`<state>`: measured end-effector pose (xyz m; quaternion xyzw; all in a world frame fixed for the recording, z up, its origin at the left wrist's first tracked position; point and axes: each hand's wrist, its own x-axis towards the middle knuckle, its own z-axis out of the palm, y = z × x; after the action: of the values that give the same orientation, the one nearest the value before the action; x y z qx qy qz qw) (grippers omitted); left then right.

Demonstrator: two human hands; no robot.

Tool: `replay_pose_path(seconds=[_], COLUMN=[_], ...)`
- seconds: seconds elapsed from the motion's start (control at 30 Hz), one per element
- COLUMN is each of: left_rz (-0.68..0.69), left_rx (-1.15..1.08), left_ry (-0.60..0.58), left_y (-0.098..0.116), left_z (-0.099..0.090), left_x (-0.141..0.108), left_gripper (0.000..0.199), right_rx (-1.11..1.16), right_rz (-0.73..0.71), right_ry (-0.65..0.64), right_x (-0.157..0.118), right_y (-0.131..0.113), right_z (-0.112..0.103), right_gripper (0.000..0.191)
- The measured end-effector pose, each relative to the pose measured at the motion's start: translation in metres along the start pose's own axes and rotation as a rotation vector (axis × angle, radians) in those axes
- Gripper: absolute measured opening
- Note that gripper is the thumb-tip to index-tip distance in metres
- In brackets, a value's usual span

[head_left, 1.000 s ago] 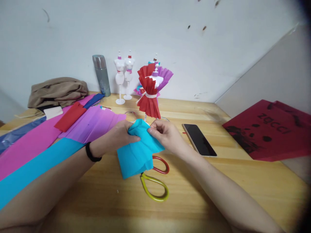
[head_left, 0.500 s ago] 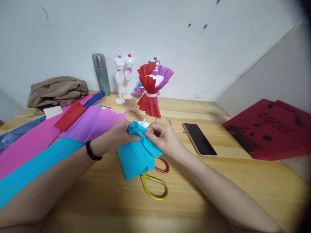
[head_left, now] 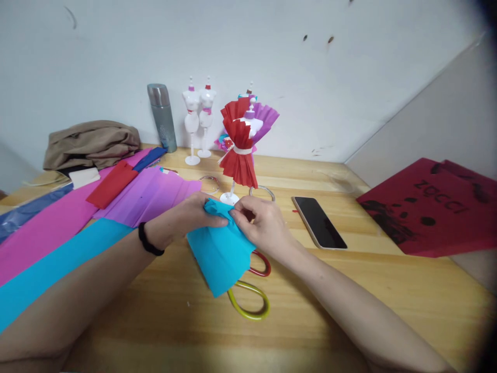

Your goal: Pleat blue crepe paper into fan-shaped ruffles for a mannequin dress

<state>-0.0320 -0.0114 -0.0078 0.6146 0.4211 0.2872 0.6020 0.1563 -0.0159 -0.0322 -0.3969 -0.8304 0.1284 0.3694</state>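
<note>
Both hands hold a piece of blue crepe paper (head_left: 223, 254) by its gathered top edge, and it fans out below them. My left hand (head_left: 194, 213) pinches the top left, thumb across the folds. At the top right, my right hand (head_left: 261, 223) grips the same edge between thumb and fingers. Under the paper, scissors show only their red handle (head_left: 262, 263) and yellow handle (head_left: 252, 305). Just beyond my hands stands a small mannequin in a pleated red paper dress (head_left: 239, 168), tied with a pale band at the waist.
Behind are two white mannequins (head_left: 191, 122) and a grey bottle (head_left: 163, 122). Pink paper (head_left: 42, 223), purple paper (head_left: 151, 199) and a brown cloth (head_left: 93, 145) lie left. To the right are a phone (head_left: 319, 223) and a red bag (head_left: 435, 212).
The blue paper's lower part has swung down and spread wider and flatter, covering more of the yellow handle. Both hands keep their hold, almost in the same place.
</note>
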Motion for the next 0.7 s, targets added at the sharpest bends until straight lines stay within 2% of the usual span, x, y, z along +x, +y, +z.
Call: replay_pose_path(seconds=[0.1,0.17,0.33,0.53,0.7], left_rz=[-0.068,-0.062,-0.067,-0.106,-0.137], left_rx=[-0.097,-0.13,-0.217,-0.152,-0.127], left_ry=[-0.013,0.004,-0.039,-0.109,-0.117], left_y=[-0.004,-0.008,-0.011,-0.006,-0.007], left_z=[0.001,0.0,-0.002,-0.004,-0.007], left_x=[0.002,0.004,0.006,0.002,0.003], left_gripper=[0.017,0.019,0.02,0.025,0.031], right_rx=[0.066,0.138,0.186,0.19,0.309], right_rz=[0.019,0.053,0.081,0.165,0.233], right_ry=[0.056,0.071,0.042,0.093,0.017], right_x=[-0.001,-0.001,0.001,0.006,0.011], right_y=[-0.003,-0.004,-0.004,0.003,0.005], right_z=[0.001,0.0,0.002,-0.004,-0.014], right_gripper=[0.019,0.02,0.023,0.022,0.023])
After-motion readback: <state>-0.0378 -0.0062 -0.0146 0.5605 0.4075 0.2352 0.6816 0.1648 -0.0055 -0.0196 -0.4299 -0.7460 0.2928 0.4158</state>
